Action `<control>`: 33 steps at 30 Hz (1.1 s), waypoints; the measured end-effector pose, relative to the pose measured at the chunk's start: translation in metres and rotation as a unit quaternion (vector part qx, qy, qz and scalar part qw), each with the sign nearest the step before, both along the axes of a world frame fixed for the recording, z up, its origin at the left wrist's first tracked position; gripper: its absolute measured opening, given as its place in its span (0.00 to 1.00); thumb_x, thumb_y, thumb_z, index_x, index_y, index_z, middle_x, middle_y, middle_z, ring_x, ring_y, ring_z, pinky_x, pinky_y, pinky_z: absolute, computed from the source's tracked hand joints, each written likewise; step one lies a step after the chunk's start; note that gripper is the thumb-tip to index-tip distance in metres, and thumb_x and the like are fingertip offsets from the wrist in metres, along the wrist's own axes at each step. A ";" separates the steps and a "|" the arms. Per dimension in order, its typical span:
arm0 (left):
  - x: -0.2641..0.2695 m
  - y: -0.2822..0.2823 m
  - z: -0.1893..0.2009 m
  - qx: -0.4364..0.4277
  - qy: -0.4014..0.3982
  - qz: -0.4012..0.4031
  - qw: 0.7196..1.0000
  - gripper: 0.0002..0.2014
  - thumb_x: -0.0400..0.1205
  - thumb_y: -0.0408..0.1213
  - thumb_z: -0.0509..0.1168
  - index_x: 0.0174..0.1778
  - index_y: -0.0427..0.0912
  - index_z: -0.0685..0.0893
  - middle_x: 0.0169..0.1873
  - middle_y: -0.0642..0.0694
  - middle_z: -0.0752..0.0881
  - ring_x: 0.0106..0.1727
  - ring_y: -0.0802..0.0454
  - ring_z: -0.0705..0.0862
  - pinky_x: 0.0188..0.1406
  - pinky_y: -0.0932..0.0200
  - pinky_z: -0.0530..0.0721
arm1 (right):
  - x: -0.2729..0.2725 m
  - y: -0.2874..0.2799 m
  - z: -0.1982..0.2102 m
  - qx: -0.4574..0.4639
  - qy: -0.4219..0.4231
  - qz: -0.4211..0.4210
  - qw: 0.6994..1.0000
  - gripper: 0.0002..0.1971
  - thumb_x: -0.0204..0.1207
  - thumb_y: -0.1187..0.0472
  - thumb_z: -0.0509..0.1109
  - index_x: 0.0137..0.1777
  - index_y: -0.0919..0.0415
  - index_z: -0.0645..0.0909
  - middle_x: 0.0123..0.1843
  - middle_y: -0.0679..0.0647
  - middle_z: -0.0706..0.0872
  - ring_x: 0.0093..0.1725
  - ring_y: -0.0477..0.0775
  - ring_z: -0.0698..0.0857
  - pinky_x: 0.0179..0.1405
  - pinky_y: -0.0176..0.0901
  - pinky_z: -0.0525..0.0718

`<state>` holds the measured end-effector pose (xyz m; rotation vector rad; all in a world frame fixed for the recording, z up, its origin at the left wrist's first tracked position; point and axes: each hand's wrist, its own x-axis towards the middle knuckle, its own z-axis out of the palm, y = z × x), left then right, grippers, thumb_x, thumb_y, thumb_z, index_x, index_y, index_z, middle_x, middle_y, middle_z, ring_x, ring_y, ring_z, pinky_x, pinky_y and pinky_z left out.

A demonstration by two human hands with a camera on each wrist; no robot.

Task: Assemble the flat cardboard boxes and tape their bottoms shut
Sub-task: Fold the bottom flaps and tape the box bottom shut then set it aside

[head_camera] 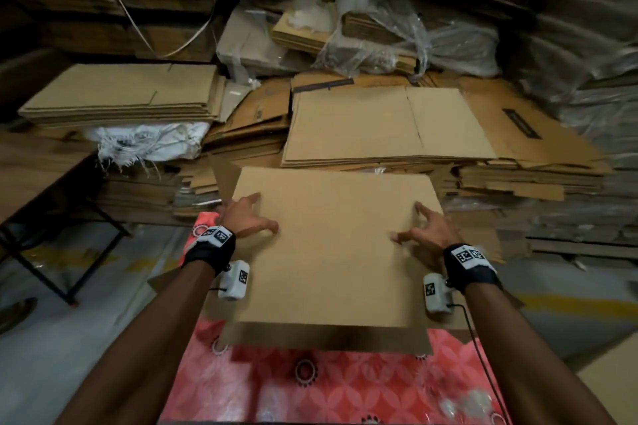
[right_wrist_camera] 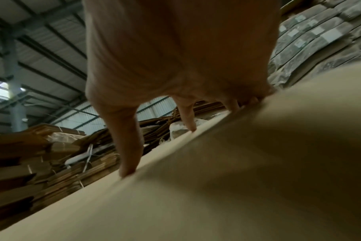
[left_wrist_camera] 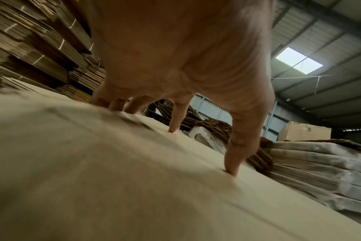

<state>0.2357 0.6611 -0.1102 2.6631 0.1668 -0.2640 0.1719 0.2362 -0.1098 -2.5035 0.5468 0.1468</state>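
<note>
The head view looks forward and down from above onto the flat cardboard box (head_camera: 331,252) on the worktop (head_camera: 310,386). Each wrist view sits very near the cardboard, looking up along the fingers (left_wrist_camera: 233,163) toward the far stacks and roof. All three views share the box surface.

Right hand (right_wrist_camera: 175,65) presses spread fingertips (right_wrist_camera: 127,171) onto the flat cardboard box (right_wrist_camera: 237,179); stacked flat cartons (right_wrist_camera: 41,163) lie beyond
</note>
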 end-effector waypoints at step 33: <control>-0.167 -0.032 -0.096 0.203 -0.061 -0.293 0.932 0.58 0.71 0.51 0.73 0.91 0.50 0.43 0.91 0.42 0.42 0.91 0.41 0.43 0.89 0.41 0.43 | -0.133 0.166 -0.107 -0.238 -0.035 0.381 0.893 0.65 0.67 0.35 0.75 0.91 0.53 0.33 0.91 0.64 0.35 0.89 0.74 0.39 0.82 0.84 0.44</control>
